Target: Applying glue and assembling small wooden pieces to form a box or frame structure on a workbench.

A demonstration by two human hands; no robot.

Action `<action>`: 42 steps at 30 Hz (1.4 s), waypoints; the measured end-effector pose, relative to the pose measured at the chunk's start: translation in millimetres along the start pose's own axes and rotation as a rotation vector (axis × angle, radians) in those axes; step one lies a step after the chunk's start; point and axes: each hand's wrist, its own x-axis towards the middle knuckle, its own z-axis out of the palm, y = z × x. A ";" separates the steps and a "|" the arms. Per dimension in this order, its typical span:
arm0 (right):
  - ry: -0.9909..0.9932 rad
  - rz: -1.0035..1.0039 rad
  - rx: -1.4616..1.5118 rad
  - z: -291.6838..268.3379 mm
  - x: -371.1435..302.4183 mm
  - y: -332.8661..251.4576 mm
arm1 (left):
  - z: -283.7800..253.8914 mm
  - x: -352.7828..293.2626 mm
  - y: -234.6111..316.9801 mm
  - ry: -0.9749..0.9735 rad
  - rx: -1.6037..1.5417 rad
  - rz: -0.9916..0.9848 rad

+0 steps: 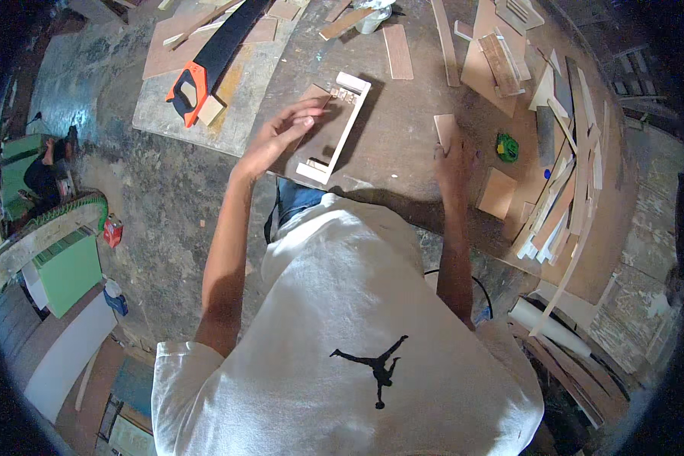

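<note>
right hand [453, 166] shadowed, grip on wood piece [444, 126] unclear

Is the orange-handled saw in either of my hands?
No, the saw lies off to the left, apart from both the left hand and the right hand.

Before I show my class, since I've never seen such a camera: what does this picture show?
These are a person's bare hands, seen from above by a wide camera worn on the head; it bends straight edges. On the brown table lie a pale U-shaped wooden frame, a green item and many wooden strips; an orange-handled saw lies at upper left. The right hand seems to hold a small wooden piece. The left hand is at a brown wooden piece beside the frame; whether it grips it is unclear.
</note>
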 end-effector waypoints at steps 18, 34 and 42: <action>-0.608 0.646 1.703 -94.3 -35.6 -158.5 | 28.6 -72.0 9.2 0.459 0.386 0.407; -0.661 0.615 1.423 -87.7 -23.2 -164.8 | 41.7 -95.3 -4.0 0.301 0.900 0.546; -0.672 0.569 1.494 -85.2 -24.3 -166.1 | 41.1 -90.9 -10.3 0.259 0.953 0.571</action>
